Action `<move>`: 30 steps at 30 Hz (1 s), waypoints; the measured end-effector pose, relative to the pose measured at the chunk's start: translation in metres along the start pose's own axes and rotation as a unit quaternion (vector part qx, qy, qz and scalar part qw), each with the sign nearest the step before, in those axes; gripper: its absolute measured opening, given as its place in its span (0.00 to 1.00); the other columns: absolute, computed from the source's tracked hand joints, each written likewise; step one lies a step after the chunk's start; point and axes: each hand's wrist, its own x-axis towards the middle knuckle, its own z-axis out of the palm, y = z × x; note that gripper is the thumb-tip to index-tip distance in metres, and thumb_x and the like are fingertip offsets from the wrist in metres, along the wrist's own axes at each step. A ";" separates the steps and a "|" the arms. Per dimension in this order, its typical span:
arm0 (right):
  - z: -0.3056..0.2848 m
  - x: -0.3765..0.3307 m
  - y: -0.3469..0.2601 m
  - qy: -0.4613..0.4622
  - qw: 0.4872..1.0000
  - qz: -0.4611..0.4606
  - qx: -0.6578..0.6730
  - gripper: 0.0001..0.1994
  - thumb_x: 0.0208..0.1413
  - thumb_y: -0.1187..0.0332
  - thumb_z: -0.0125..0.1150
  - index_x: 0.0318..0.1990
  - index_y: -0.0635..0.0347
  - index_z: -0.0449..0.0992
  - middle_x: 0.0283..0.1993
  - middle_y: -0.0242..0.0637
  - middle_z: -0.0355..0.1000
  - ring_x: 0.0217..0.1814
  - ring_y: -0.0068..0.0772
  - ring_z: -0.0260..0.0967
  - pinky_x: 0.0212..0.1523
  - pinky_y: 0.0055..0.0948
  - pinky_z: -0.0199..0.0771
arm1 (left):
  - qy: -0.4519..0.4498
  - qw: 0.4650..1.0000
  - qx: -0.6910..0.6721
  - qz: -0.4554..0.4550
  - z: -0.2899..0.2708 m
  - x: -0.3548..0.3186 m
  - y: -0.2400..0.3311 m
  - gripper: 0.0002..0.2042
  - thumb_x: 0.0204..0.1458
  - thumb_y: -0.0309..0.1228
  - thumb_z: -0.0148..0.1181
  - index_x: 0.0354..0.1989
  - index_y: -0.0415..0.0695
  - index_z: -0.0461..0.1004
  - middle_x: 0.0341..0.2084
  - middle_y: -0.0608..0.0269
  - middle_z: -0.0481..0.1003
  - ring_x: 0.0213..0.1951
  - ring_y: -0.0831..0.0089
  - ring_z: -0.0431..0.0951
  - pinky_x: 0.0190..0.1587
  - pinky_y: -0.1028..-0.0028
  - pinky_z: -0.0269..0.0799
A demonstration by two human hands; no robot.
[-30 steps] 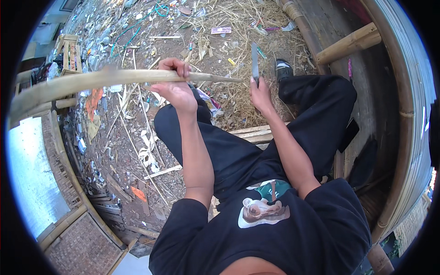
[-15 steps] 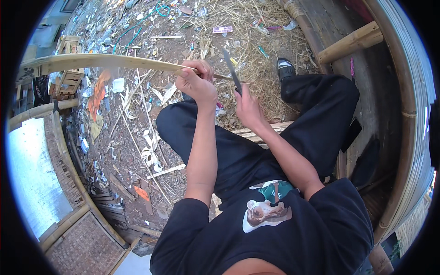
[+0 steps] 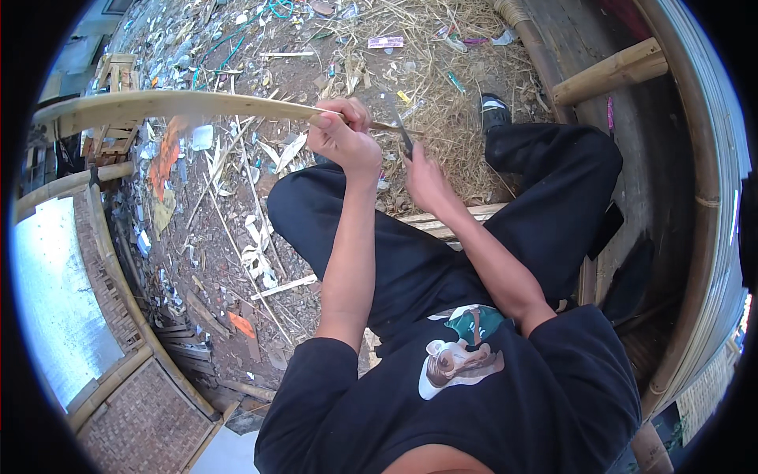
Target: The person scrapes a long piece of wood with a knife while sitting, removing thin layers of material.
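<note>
My left hand [image 3: 346,141] is closed around a long, pale bamboo strip [image 3: 205,104], near its right end. The strip runs off to the far left, bending across the view, and a short end of it sticks out past my fingers on the right. In my right hand [image 3: 430,182] is a knife [image 3: 406,138], gripped by its dark handle. Its blade points away from me, beside the strip's short end; whether the two touch I cannot tell. The blade looks thin and slightly blurred.
I sit with knees apart, black trousers [image 3: 553,166] on either side. Litter and straw [image 3: 442,79] cover the ground ahead. A bamboo post [image 3: 612,73] stands at the right, and a woven bamboo panel [image 3: 146,415] lies at lower left. Wooden crates [image 3: 118,75] are at far left.
The knife blade has turned slightly and looks thinner and more blurred. My right hand has shifted a little, while my left hand still grips the bamboo strip in nearly the same place.
</note>
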 end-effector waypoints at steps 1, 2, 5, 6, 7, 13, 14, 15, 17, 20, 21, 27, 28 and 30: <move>-0.004 0.002 0.000 -0.023 0.999 0.030 0.024 0.11 0.60 0.67 0.41 0.42 0.67 0.56 0.25 0.61 0.68 0.28 0.66 0.66 0.29 0.55 0.64 | 0.002 1.000 0.004 0.005 -0.004 0.000 0.000 0.25 0.58 0.51 0.43 0.20 0.40 0.58 0.10 0.67 0.57 0.11 0.82 0.54 0.13 0.81 0.46; -0.009 0.006 0.000 -0.022 0.999 0.028 0.024 0.11 0.60 0.67 0.41 0.42 0.67 0.56 0.25 0.61 0.68 0.28 0.66 0.66 0.29 0.55 0.64 | 0.004 1.000 0.007 0.009 -0.008 0.001 -0.001 0.25 0.58 0.51 0.43 0.20 0.40 0.58 0.10 0.67 0.57 0.12 0.82 0.54 0.13 0.81 0.46; -0.035 0.009 -0.022 0.048 0.989 -0.020 0.136 0.11 0.60 0.66 0.43 0.40 0.66 0.57 0.24 0.58 0.68 0.26 0.63 0.66 0.27 0.54 0.60 | 0.014 1.000 0.009 0.003 -0.010 0.003 0.002 0.25 0.57 0.51 0.44 0.20 0.40 0.58 0.10 0.67 0.57 0.12 0.82 0.54 0.14 0.81 0.46; -0.039 0.005 -0.031 0.044 0.989 -0.021 0.137 0.11 0.60 0.66 0.43 0.40 0.66 0.57 0.24 0.58 0.68 0.26 0.63 0.66 0.27 0.54 0.60 | 0.012 1.000 0.011 0.004 -0.009 0.003 0.003 0.25 0.57 0.51 0.45 0.19 0.40 0.58 0.10 0.67 0.57 0.12 0.82 0.54 0.14 0.81 0.46; -0.043 0.002 -0.039 0.092 0.977 -0.053 0.186 0.11 0.60 0.65 0.43 0.40 0.66 0.57 0.24 0.58 0.68 0.26 0.62 0.66 0.27 0.54 0.59 | 0.016 1.000 0.007 -0.001 -0.006 0.001 0.003 0.25 0.56 0.51 0.46 0.20 0.39 0.58 0.10 0.67 0.57 0.12 0.81 0.54 0.14 0.81 0.46; -0.008 0.016 -0.003 -0.014 0.996 -0.039 0.074 0.10 0.59 0.67 0.44 0.41 0.66 0.56 0.24 0.62 0.67 0.30 0.69 0.64 0.27 0.57 0.59 | 0.001 1.000 -0.019 0.005 -0.006 0.006 -0.012 0.25 0.57 0.51 0.46 0.20 0.39 0.59 0.10 0.68 0.57 0.12 0.81 0.55 0.14 0.80 0.47; -0.015 0.007 -0.015 -0.019 0.996 -0.034 0.076 0.10 0.59 0.67 0.44 0.41 0.66 0.56 0.24 0.62 0.67 0.30 0.69 0.64 0.27 0.57 0.59 | 0.004 1.000 -0.008 0.004 -0.011 0.000 -0.004 0.25 0.57 0.50 0.46 0.20 0.39 0.59 0.11 0.68 0.57 0.12 0.81 0.55 0.14 0.80 0.47; -0.026 0.000 -0.028 0.027 0.995 -0.034 0.084 0.11 0.59 0.67 0.44 0.42 0.66 0.55 0.25 0.64 0.67 0.30 0.69 0.65 0.27 0.57 0.59 | 0.003 1.000 -0.021 -0.002 -0.010 0.001 -0.003 0.24 0.58 0.49 0.46 0.21 0.39 0.59 0.10 0.67 0.57 0.12 0.81 0.55 0.14 0.80 0.47; -0.042 0.004 -0.044 0.079 0.992 -0.043 0.090 0.11 0.59 0.67 0.44 0.42 0.66 0.55 0.25 0.65 0.67 0.31 0.69 0.65 0.28 0.58 0.60 | -0.003 1.000 -0.018 0.002 -0.007 0.000 -0.003 0.24 0.58 0.49 0.45 0.21 0.39 0.60 0.10 0.67 0.57 0.12 0.81 0.55 0.14 0.80 0.47; -0.038 -0.003 -0.044 0.131 0.974 -0.078 0.170 0.11 0.59 0.68 0.44 0.44 0.66 0.55 0.26 0.62 0.68 0.32 0.68 0.65 0.28 0.56 0.59 | -0.007 1.000 -0.011 0.003 -0.001 -0.004 -0.001 0.24 0.58 0.49 0.45 0.21 0.39 0.60 0.11 0.67 0.57 0.13 0.81 0.56 0.14 0.80 0.47; -0.021 -0.002 -0.028 0.078 0.988 -0.055 0.119 0.11 0.59 0.69 0.44 0.44 0.66 0.55 0.25 0.62 0.67 0.31 0.68 0.65 0.28 0.57 0.58 | -0.003 1.000 0.002 0.007 0.000 -0.006 -0.001 0.24 0.58 0.49 0.45 0.21 0.39 0.60 0.11 0.67 0.57 0.13 0.81 0.56 0.14 0.80 0.47; -0.036 -0.007 -0.049 0.084 0.990 -0.048 0.098 0.09 0.59 0.70 0.43 0.42 0.65 0.55 0.24 0.63 0.67 0.30 0.69 0.64 0.28 0.59 0.59 | -0.007 1.000 -0.009 0.005 -0.011 -0.002 -0.006 0.24 0.57 0.50 0.46 0.20 0.39 0.59 0.12 0.68 0.57 0.13 0.81 0.55 0.14 0.79 0.46; -0.040 -0.009 -0.053 0.083 0.991 -0.046 0.098 0.09 0.59 0.70 0.43 0.42 0.65 0.55 0.24 0.63 0.67 0.30 0.69 0.64 0.28 0.59 0.59 | -0.006 1.000 -0.009 0.003 -0.009 -0.004 -0.004 0.24 0.57 0.50 0.46 0.20 0.39 0.59 0.12 0.68 0.57 0.13 0.81 0.55 0.14 0.79 0.46; -0.045 -0.010 -0.061 0.136 0.974 -0.115 0.143 0.09 0.59 0.70 0.43 0.42 0.65 0.55 0.25 0.64 0.67 0.31 0.68 0.65 0.29 0.59 0.59 | -0.005 1.000 -0.007 0.013 -0.001 -0.006 -0.004 0.24 0.57 0.50 0.45 0.20 0.39 0.59 0.11 0.68 0.58 0.12 0.81 0.55 0.14 0.80 0.45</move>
